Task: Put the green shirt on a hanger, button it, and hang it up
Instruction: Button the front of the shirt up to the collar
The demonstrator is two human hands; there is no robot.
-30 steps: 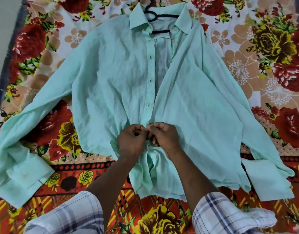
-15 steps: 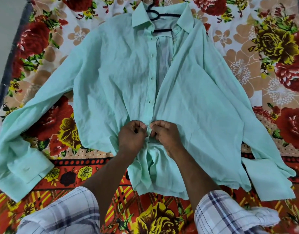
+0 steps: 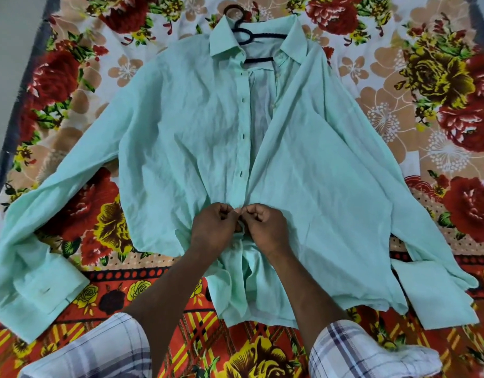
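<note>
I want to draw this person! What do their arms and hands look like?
Both arms wear checked sleeves, white with grey-blue and dark stripes: the left sleeve and right sleeve stop short, leaving the forearms bare. The left hand and right hand show no gloves, rings or watch.

shirt (image 3: 180, 137) lies flat on the bedsheet (image 3: 426, 77), hanger (image 3: 251, 36) in its collar at the far end, both hands (image 3: 239, 227) meet at its lower front.

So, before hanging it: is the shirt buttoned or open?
Open above the left hand and right hand: shirt gapes below the collar, buttonholes empty. Lower down, cannot tell.
</note>
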